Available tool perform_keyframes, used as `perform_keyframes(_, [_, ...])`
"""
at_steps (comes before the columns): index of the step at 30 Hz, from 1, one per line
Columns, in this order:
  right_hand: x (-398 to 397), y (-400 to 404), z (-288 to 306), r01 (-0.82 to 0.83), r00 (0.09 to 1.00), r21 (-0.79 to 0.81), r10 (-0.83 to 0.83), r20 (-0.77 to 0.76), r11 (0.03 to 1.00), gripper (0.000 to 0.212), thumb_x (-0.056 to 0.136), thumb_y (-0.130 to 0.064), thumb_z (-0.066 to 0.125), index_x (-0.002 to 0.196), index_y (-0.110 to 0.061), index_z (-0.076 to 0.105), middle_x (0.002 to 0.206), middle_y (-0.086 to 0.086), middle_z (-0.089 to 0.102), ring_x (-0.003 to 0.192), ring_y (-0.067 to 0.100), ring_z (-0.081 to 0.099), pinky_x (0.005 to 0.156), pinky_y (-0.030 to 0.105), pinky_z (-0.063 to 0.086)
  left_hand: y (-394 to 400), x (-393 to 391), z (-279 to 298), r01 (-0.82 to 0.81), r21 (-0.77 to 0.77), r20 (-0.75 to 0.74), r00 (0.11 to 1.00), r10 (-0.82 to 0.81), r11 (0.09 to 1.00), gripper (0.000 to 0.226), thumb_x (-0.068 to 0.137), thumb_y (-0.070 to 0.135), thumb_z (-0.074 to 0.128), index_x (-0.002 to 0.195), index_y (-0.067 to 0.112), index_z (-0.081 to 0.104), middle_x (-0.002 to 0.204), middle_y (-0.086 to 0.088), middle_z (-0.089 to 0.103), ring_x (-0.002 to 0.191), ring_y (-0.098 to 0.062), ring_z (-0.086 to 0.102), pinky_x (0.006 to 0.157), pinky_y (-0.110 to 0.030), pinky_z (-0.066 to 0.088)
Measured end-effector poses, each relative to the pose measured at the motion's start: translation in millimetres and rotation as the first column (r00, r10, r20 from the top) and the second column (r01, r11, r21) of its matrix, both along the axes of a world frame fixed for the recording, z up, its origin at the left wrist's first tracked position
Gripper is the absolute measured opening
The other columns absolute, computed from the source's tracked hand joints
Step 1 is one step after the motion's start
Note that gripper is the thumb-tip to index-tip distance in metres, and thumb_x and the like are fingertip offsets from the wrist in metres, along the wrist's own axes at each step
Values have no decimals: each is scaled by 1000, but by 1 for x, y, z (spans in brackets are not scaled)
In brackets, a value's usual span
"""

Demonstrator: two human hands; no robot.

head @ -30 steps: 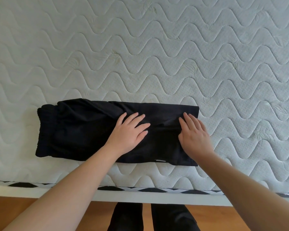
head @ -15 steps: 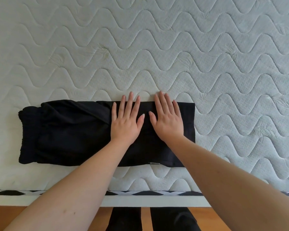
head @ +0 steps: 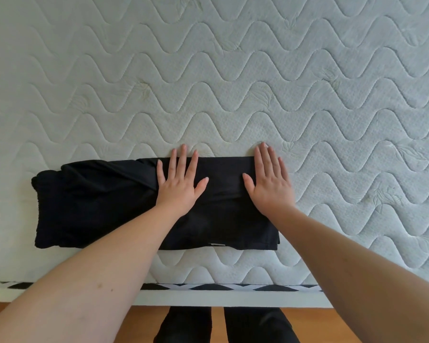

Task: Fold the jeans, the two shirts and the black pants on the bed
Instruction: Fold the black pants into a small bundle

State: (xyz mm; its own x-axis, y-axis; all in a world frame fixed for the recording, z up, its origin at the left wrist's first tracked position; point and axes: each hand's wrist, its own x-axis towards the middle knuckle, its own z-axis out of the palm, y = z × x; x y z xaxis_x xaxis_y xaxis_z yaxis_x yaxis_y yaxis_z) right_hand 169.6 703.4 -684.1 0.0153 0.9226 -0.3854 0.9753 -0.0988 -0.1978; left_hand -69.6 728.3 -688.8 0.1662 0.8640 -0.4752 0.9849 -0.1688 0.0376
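Black pants (head: 104, 206): folded strip on bed (head: 233, 70). Left hand (head: 180, 185), right hand (head: 270, 184): flat, fingers straight, gripping nothing, pressing fold smooth.

Your left hand (head: 177, 188) lies flat, fingers straight and spread. Your right hand (head: 270, 184) lies flat too, both forearms extended forward.

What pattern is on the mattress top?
Off-white mattress quilted with wavy stitched lines, shown in the head view.

Black pants (head: 97, 206) on white wave-quilted mattress (head: 233, 70); black-and-white diamond-patterned edging (head: 208, 287); orange-brown floor (head: 320, 323).
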Motion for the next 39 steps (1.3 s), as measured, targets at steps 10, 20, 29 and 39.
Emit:
perform_keyframes(10, [0,5,6,-13,1000,-47,14,19,999,71,101,-54,18,156,-20,-11,164,-5,-15,149,10,-18,122,34,-9,10,3,10,2,-153,32,999,3,988,71,95,65,2,139,31,-43,150,2,-46,142,-21,-37,115,-54,-19])
perform_keyframes(20, [-108,-9,46,-68,995,72,73,-69,995,61,101,-33,29,157,-15,11,165,3,7,152,17,1,124,38,4,37,-99,62,98,54,280,954,-109,994,71,96,59,38,154,24,21,158,4,30,147,-14,22,120,-47,6])
perform_keyframes(29, [-226,0,34,-197,967,6,195,-164,980,72,100,-43,41,158,-21,3,165,0,0,152,17,-2,124,38,7,77,-211,58,-117,-76,207,969,131,990,34,85,35,71,117,31,61,119,0,60,112,-25,57,96,-42,44])
perform_keyframes(39, [-225,-17,15,-218,975,-61,220,14,974,67,98,-60,11,155,-31,-10,164,3,-10,151,21,-8,122,47,1,79,-230,39,-516,-162,551,659,511,841,32,84,-2,61,87,26,78,93,9,71,94,-12,64,86,-17,42])
